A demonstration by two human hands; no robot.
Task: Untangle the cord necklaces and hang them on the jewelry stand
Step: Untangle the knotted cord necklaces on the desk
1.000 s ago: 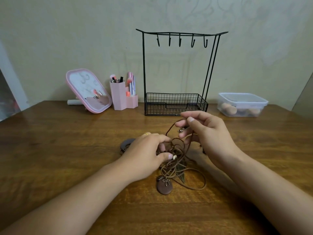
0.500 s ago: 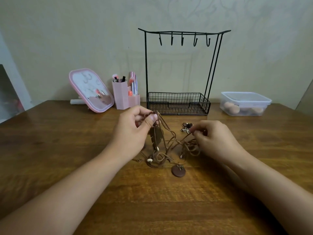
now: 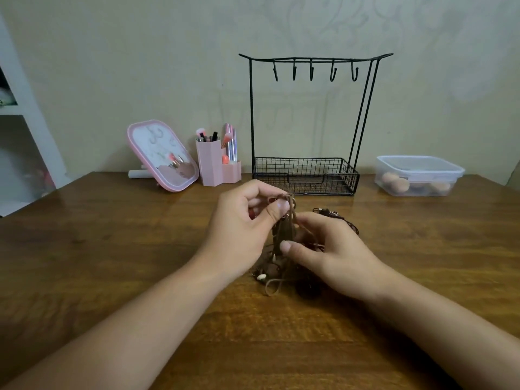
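A tangle of brown cord necklaces (image 3: 282, 266) with beads and pendants lies on the wooden table (image 3: 112, 249), partly lifted. My left hand (image 3: 247, 223) pinches a bunch of cords at its top, holding them up. My right hand (image 3: 329, 251) grips the cords and a hanging pendant lower down, close against the left. A dark round pendant (image 3: 308, 289) rests on the table under my right wrist. More dark cord (image 3: 337, 216) trails behind my right hand. The black wire jewelry stand (image 3: 309, 114) stands behind, its several hooks bare.
A pink mirror (image 3: 161, 156) and a pink brush holder (image 3: 216, 161) stand left of the stand. A clear lidded container (image 3: 419, 175) sits at the back right. A white shelf (image 3: 17, 130) is at the far left edge.
My right hand has moved left from the loose clasp end to grip the cords beside my left hand. The left hand stays raised with the bunch.
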